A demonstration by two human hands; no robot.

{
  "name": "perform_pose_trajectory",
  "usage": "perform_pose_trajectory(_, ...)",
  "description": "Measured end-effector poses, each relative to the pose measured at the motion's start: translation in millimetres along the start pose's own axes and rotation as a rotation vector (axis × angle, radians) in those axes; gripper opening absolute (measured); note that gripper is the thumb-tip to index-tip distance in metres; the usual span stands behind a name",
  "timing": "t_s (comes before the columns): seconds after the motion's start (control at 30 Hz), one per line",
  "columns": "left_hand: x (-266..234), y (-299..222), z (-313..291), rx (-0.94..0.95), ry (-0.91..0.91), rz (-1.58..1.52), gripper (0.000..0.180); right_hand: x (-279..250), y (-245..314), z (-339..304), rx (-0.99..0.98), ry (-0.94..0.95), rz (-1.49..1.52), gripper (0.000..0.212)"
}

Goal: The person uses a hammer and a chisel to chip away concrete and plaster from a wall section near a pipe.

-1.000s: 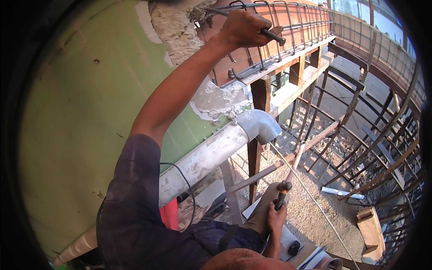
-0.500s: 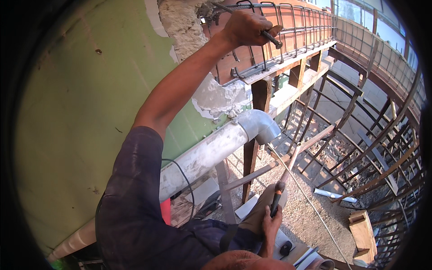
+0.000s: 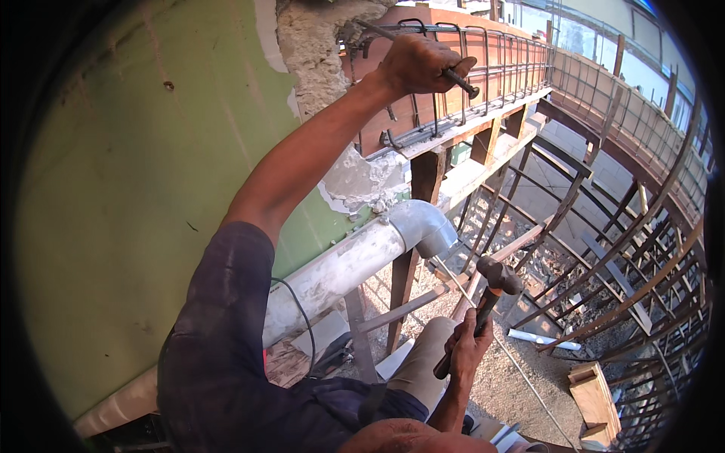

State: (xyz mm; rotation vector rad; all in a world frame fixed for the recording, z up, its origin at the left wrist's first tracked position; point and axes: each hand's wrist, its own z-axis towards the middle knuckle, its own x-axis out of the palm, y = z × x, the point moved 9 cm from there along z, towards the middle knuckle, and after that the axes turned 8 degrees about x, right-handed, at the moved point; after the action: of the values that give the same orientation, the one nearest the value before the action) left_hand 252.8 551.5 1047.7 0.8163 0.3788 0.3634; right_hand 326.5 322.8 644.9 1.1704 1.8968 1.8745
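Note:
My left hand (image 3: 424, 65) is raised at the top middle, its fingers wrapped round a dark metal chisel (image 3: 463, 83). The chisel's flared end sticks out toward the right; its other end reaches to the broken concrete (image 3: 325, 53) of the green wall, where I cannot make out the tip. Lower down, my right hand (image 3: 470, 346) grips the dark handle of a short, heavy club hammer (image 3: 499, 276). The hammer's head points upward, well below the chisel and apart from it.
A steel rebar cage (image 3: 483, 57) runs along wooden formwork to the right. A pale pipe with a grey elbow (image 3: 427, 226) slopes along the green wall (image 3: 143, 211). Wooden props and scaffolding (image 3: 574, 249) stand over gravel, beside a wooden box (image 3: 594, 404). A dark cable (image 3: 304, 306) hangs by the pipe.
My right hand has lifted the hammer, and its head now stands higher and farther right. My left hand keeps its hold on the chisel in nearly the same place. The view has shifted slightly.

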Motion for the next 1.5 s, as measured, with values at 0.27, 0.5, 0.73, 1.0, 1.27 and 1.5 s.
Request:
perform_pose_trajectory(0.27, 0, 15, 5, -0.061, -0.067, -0.001, 0.046, 90, 203, 26, -0.737, 0.053, 0.820, 0.040)
perform_pose_trajectory(0.5, 0, 13, -3, -0.027, -0.076, 0.024, 0.047, 164, 170, 58, -0.270, 0.254, 0.352, 0.038)
perform_pose_trajectory(0.73, -4, 14, 10, -0.078, -0.056, 0.004, 0.048, 53, 288, -32, -0.967, 0.071, 0.799, 0.046)
perform_pose_trajectory(1.0, 2, 3, -11, 0.000, 0.047, 0.023, 0.044, 192, 166, 52, -0.215, 0.421, 0.226, 0.033)
perform_pose_trajectory(1.27, -8, 22, 7, -0.105, -0.060, -0.011, 0.047, 56, 291, -44, -1.034, 0.289, 0.744, 0.034)
perform_pose_trajectory(1.5, -1, 31, -1, -0.157, -0.053, 0.030, 0.050, 209, 190, 44, -0.263, 0.449, 0.220, 0.040)
